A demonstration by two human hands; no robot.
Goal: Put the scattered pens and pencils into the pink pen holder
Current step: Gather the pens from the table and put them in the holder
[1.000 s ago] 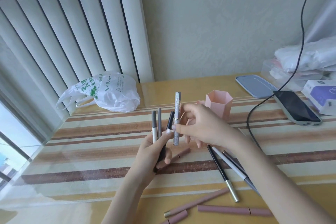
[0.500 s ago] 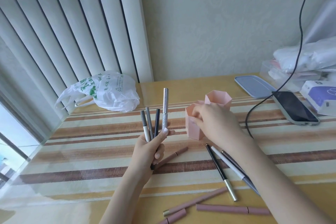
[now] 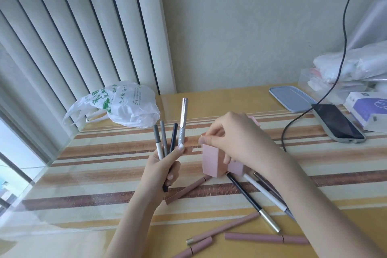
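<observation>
Holding four pens fanned upright in the left hand (image 3: pixel 162 168), grip pinching them, left of centre. Now gripping the pink hexagonal plastic pen holder (image 3: pixel 213 162) at centre with the right hand (image 3: pixel 234 138), having dragged it nearer: loading looking imminent. Lying lower right on the striped worktop (image 3: pixel 94 174), more scattered pens (image 3: pixel 253 201); black cable (image 3: pixel 293 123) and phone (image 3: pixel 337 122) sitting right.

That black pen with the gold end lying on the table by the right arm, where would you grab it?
Probably mid-barrel, from above. The black pen lies flat and slanted, its top end near the pink pen holder, its gold end toward the person. The right forearm and a white pen crowd its right side, so pinching across the bare middle looks easiest.
</observation>
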